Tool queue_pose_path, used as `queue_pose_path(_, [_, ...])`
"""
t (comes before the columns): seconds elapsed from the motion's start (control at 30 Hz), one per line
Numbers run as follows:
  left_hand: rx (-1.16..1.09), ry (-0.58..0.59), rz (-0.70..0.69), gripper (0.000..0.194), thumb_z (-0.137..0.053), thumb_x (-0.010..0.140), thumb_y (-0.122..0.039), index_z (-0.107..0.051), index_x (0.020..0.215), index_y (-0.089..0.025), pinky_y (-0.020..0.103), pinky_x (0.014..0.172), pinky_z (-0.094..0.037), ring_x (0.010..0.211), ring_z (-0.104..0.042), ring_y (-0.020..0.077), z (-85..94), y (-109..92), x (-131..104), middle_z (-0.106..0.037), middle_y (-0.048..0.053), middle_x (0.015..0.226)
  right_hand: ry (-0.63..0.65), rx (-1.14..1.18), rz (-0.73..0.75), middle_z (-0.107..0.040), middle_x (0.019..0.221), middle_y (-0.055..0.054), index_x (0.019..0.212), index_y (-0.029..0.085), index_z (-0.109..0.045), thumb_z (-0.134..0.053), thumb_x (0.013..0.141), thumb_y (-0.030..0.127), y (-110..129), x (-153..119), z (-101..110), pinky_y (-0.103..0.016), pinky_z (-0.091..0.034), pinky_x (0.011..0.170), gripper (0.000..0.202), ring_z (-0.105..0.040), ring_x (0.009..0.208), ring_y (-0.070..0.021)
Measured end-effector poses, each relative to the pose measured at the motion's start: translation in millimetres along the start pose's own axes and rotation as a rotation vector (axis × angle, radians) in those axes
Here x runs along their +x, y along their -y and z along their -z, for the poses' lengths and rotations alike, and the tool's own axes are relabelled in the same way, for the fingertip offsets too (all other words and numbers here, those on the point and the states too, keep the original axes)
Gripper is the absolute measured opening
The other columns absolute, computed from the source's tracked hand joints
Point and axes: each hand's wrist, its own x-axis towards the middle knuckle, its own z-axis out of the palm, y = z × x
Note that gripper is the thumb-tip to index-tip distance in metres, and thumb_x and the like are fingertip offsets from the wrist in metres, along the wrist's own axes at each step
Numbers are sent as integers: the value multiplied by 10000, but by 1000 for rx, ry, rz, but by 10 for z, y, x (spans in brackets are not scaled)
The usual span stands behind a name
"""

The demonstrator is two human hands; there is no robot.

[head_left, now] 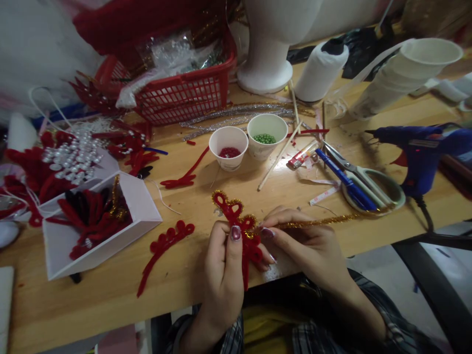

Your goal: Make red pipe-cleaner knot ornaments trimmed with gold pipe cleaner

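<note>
My left hand [224, 275] pinches a looped red pipe-cleaner piece [232, 209] near the table's front edge, thumb on top. Gold tinsel pipe cleaner [317, 223] edges its upper loops and runs off to the right as a long free strand. Close beside it, my right hand [306, 246] is closed on that gold strand between thumb and index finger. The lower red loops and stem hang below my left thumb, partly hidden by the fingers. To the left lies another curved red pipe-cleaner piece [165, 246] with a row of small loops.
Paper cups of red beads [229, 152] and green beads [263, 139] stand behind my hands. Scissors [354, 169], a blue pen [344, 179] and a glue gun [416, 142] are at right. A white box [142, 201] and red basket [184, 93] hold craft pieces.
</note>
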Motion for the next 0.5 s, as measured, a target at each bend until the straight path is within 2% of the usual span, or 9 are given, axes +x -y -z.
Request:
queue_pose_path(0.27, [-95, 81, 86, 267, -516, 965, -435, -528, 797, -228, 215, 482, -495, 425, -598, 118, 19, 6, 17, -622, -47, 499, -2, -136, 251, -743, 884, 38, 968, 255, -714, -632, 912, 101, -45, -48, -10, -178, -539, 781, 184, -672, 834, -80])
queue_pose_path(0.5, [-88, 84, 89, 237, -509, 968, -424, -506, 828, -233, 220, 483, -489, 428, -599, 119, 25, 6, 2, -632, -52, 513, -7, -119, 239, -739, 878, 49, 963, 267, -717, -633, 912, 105, -69, -54, -18, -174, -542, 780, 189, -673, 835, -76])
